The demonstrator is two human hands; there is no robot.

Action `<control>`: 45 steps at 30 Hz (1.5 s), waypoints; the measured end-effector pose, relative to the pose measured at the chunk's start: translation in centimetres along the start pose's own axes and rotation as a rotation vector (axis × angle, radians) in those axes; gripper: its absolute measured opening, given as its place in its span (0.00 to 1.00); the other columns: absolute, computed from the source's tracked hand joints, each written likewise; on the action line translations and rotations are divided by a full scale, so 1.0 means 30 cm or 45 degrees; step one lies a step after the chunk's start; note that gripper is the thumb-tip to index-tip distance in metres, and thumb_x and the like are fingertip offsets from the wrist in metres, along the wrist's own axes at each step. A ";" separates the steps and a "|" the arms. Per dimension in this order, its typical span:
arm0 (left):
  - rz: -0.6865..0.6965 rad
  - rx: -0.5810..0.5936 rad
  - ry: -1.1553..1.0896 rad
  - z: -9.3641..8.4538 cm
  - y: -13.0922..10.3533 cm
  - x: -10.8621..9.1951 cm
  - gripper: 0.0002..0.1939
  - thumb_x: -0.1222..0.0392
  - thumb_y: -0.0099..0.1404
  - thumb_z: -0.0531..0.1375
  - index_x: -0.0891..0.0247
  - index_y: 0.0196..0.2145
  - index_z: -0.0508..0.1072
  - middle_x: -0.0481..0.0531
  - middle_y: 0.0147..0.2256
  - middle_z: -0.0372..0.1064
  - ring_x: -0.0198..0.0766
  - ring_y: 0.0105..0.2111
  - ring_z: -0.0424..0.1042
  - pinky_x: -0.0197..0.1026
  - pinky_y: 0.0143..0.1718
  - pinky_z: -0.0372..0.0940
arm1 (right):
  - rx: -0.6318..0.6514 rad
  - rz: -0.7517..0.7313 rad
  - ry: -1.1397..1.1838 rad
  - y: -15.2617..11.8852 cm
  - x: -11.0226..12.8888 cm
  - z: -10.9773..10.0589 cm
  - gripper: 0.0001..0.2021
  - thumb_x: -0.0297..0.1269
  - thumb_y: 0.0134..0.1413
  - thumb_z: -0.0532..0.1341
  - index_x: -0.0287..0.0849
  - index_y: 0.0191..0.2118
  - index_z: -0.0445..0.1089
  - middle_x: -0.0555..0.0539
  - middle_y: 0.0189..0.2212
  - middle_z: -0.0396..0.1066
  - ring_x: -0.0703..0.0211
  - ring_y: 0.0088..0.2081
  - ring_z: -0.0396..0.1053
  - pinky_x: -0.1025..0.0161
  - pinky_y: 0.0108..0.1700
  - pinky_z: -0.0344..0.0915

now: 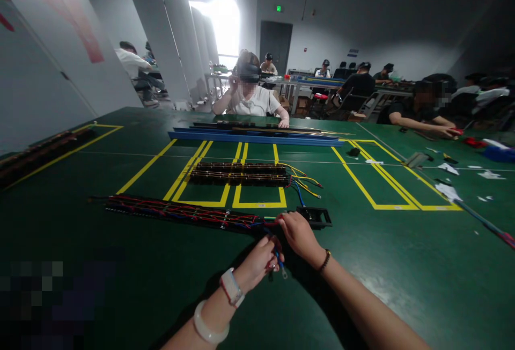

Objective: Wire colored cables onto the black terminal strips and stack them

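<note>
A long black strip (181, 213) with red and blue wires lies across the green table, its right end near my hands. My left hand (259, 261) is closed round blue and dark wires, and a metal lug sticks out below the fingers. Just above and to the right, my right hand (296, 232) pinches the wires beside the strip's end, by a green and yellow piece. A black plastic frame (317, 217) lies right behind my right hand. Farther back, a shorter black bundle (241, 174) rests on yellow tape, with yellow and blue lugged leads at its right end.
Blue channels (257, 137) lie along the far side, in front of a seated person (251, 97). Another strip (44, 154) is at the far left. Scraps (448, 191) and cables are on the right, near another person (420, 111) at work.
</note>
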State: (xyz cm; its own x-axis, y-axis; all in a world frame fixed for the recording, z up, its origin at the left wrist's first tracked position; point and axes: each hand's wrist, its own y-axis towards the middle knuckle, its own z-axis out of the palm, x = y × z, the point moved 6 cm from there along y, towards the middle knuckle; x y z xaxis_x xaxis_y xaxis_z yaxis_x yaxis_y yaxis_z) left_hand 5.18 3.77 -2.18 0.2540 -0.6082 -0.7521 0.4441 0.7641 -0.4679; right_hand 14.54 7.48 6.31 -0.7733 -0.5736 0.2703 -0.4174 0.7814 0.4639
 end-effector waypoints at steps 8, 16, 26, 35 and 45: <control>0.044 -0.081 -0.139 -0.017 0.016 0.013 0.13 0.53 0.55 0.61 0.62 0.31 0.62 0.42 0.20 0.59 0.28 0.19 0.58 0.34 0.22 0.50 | 0.354 0.080 -0.346 0.247 0.188 0.147 0.11 0.32 0.63 0.48 0.39 0.35 0.66 0.44 0.26 0.71 0.56 0.27 0.69 0.64 0.28 0.57; 0.051 -0.004 0.066 0.003 0.000 -0.009 0.10 0.54 0.61 0.54 0.62 0.36 0.63 0.44 0.21 0.63 0.24 0.15 0.51 0.32 0.19 0.48 | 0.132 -0.081 0.064 0.120 0.099 0.076 0.14 0.38 0.66 0.46 0.41 0.46 0.66 0.44 0.35 0.72 0.58 0.38 0.68 0.63 0.40 0.62; 0.111 -0.137 0.717 -0.044 -0.006 -0.056 0.16 0.44 0.63 0.47 0.61 0.35 0.60 0.41 0.20 0.60 0.27 0.12 0.51 0.32 0.16 0.51 | -0.024 0.042 -0.079 -0.129 -0.118 0.001 0.18 0.28 0.61 0.49 0.44 0.56 0.61 0.43 0.48 0.68 0.56 0.50 0.63 0.51 0.57 0.50; 0.285 -0.067 1.614 -0.073 -0.079 -0.206 0.16 0.49 0.65 0.48 0.60 0.28 0.66 0.45 0.22 0.64 0.33 0.22 0.63 0.35 0.25 0.54 | 0.043 0.034 0.031 -0.106 -0.100 0.044 0.18 0.30 0.60 0.50 0.45 0.55 0.62 0.43 0.47 0.68 0.54 0.52 0.63 0.49 0.57 0.53; 0.937 -0.616 1.853 -0.216 -0.212 -0.400 0.16 0.50 0.67 0.47 0.60 0.41 0.69 0.55 0.42 0.68 0.43 0.45 0.67 0.47 0.48 0.62 | -0.175 -0.138 0.107 -0.115 -0.032 -0.057 0.19 0.33 0.60 0.53 0.42 0.56 0.59 0.41 0.51 0.66 0.53 0.57 0.59 0.47 0.58 0.57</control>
State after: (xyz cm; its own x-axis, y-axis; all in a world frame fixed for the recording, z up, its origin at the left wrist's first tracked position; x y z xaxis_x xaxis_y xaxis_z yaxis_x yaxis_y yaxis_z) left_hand -6.25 7.61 6.81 -0.7898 0.3535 -0.5013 0.2476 0.9314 0.2667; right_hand 17.54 4.91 5.88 -0.6822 -0.6757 0.2794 -0.4226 0.6762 0.6035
